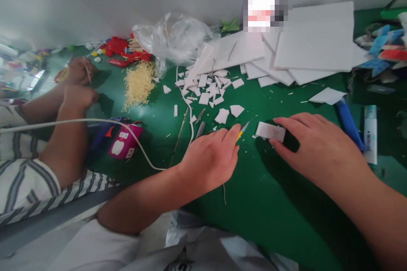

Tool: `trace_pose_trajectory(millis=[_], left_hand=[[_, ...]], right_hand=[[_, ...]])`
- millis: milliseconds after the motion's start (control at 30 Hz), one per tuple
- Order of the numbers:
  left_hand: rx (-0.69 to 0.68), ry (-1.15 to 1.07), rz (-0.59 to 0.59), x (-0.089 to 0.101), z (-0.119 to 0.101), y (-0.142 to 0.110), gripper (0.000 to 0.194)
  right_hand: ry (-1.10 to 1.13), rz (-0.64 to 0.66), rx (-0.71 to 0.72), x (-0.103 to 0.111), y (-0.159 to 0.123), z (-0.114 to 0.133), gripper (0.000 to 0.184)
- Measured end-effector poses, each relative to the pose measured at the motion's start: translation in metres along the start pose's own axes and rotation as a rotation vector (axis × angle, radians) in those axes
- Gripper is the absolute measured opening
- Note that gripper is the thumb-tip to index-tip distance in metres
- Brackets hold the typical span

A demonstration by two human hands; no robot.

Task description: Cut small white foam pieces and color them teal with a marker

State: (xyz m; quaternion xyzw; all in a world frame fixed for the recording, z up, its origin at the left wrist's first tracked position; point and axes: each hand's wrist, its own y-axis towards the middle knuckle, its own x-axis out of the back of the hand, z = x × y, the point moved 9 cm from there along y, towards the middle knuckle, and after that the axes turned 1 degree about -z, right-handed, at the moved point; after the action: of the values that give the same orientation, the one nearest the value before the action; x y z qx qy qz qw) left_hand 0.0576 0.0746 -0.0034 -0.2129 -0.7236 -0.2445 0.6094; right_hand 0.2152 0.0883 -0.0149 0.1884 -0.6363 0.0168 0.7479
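Note:
My left hand grips a small utility knife with a yellow body, its blade tip pointing right toward a small white foam piece. My right hand pins that foam piece to the green table with thumb and fingers. The blade tip sits just left of the piece's edge. Tiny white crumbs lie around the cut.
Several cut white foam scraps and stacked white foam sheets lie behind. A blue pen and a tube lie right. A white cable, pink gadget, plastic bag, yellow shreds. Another person's hands work at left.

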Motion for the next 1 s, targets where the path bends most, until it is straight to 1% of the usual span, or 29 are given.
trace_pose_trajectory(millis=[133,200,400,500,600,667,833,1000], left_hand=[[-0.015,-0.004,0.033,-0.005,-0.003,0.0,0.042],[-0.009,0.019,0.074,-0.008,-0.006,0.0,0.044],[0.067,0.116,0.312,-0.023,-0.015,0.002,0.051],[0.073,0.098,0.382,-0.027,-0.018,0.001,0.058],[0.05,0.088,0.381,-0.026,-0.021,0.001,0.066],[0.047,0.075,0.389,-0.027,-0.021,0.0,0.068],[0.044,0.056,0.384,-0.027,-0.022,0.0,0.066],[-0.001,0.073,0.353,-0.025,-0.026,0.001,0.064]], right_hand=[[0.05,-0.004,-0.024,0.001,-0.001,-0.001,0.041],[0.058,-0.008,-0.015,0.002,-0.001,0.001,0.041],[0.064,-0.058,0.027,0.003,0.001,0.006,0.04],[0.103,-0.036,0.016,0.001,0.001,0.005,0.042],[0.126,-0.003,0.011,-0.001,0.0,0.005,0.044],[0.121,0.003,0.018,-0.001,0.0,0.006,0.044],[0.159,-0.012,0.024,-0.002,0.0,0.005,0.041],[0.233,0.029,0.042,-0.005,0.004,0.005,0.037]])
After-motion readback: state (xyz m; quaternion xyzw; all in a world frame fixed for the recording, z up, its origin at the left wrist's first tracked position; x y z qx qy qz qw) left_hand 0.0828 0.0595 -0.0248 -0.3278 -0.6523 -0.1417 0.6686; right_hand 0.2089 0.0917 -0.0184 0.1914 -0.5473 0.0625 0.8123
